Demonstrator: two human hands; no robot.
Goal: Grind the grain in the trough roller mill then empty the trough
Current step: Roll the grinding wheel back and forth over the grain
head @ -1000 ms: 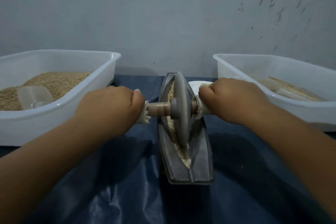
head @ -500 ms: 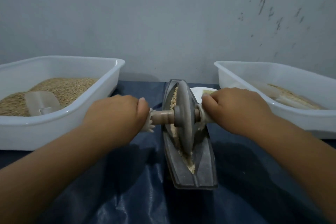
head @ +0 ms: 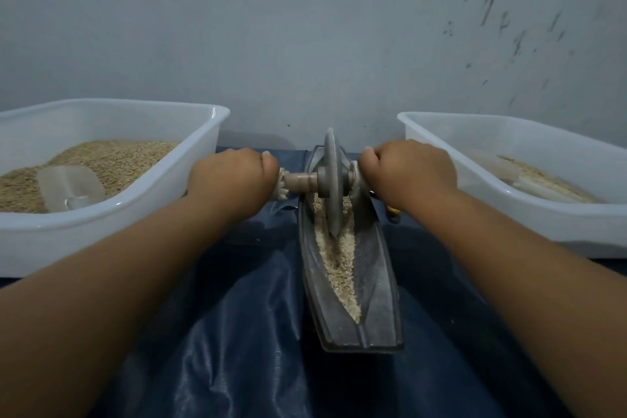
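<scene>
A grey boat-shaped metal trough (head: 380, 322) lies lengthwise on the dark blue sheet at centre. Crushed pale grain (head: 339, 265) fills its groove. The grey roller wheel (head: 330, 180) stands upright at the trough's far end, on a wooden axle (head: 300, 181). My left hand (head: 230, 180) grips the axle's left handle and my right hand (head: 407, 173) grips the right handle. The handles themselves are mostly hidden inside my fists.
A white tub (head: 135, 214) at the left holds whole grain and a clear scoop (head: 69, 188). Another white tub (head: 543, 220) at the right holds some ground grain. A grey wall stands close behind. The blue sheet (head: 220, 349) covers the surface.
Both hands have pushed the wheel away from me, from the trough's middle to its far end. More ground grain now lies uncovered in the near half of the groove.
</scene>
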